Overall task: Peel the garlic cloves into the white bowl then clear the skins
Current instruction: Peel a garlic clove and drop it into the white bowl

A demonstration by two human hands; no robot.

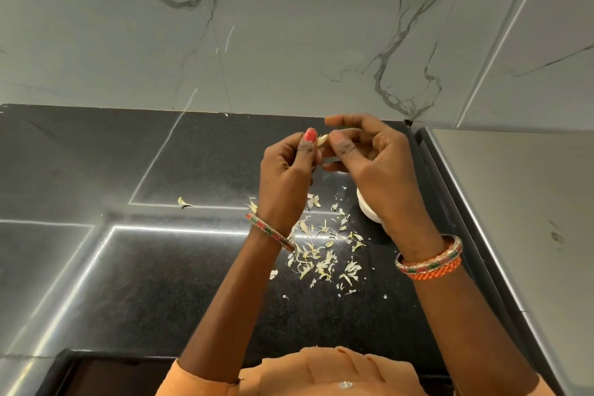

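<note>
A garlic clove [323, 139] is held above the black stone desk [154, 260], pinched between the thumb tips of both hands. The left hand [284, 170] is curled round the clove's left end, its red-painted thumbnail pressed against it. The right hand [369, 157] is curled round the clove's right end, thumb on top and forefinger arched over the far side; how much of the clove lies inside this hand cannot be told. A white bowl [366, 209] is set on the desk directly beneath the right hand and wrist, mostly hidden by them, so that only its left rim and wall are seen; its contents cannot be told. Garlic skins [321, 254] are scattered on the desk below and between the two wrists, just left of the bowl, with a single stray skin [182, 201] lying well to the left of the left hand. A patterned bangle [270, 232] is worn on the left wrist and stacked orange bangles [429, 258] on the right. A grey veined marble wall [289, 26] is seen beyond the hands.
</note>
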